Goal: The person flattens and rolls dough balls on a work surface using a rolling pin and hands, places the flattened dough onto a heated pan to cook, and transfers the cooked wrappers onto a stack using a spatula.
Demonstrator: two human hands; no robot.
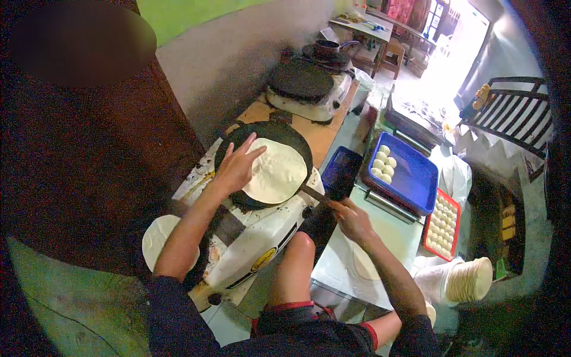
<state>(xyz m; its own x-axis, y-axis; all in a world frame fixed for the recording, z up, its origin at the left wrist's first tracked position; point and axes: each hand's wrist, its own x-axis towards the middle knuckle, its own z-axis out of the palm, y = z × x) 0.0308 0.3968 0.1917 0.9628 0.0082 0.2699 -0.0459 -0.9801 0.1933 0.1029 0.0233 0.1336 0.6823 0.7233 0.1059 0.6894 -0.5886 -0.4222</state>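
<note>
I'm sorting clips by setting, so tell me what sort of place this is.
Likely a flatbread kitchen: a dough round lies in a pan on a stove, and dough balls sit in a blue tray.

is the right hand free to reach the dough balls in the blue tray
Probably not while the right hand holds the brown handle, though the blue tray leaves its dough balls uncovered.

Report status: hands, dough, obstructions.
Left hand, spread, over edge of dough round. Right hand gripping handle. Dough round lying in pan. Nothing visibly blocking it besides left hand.
</note>
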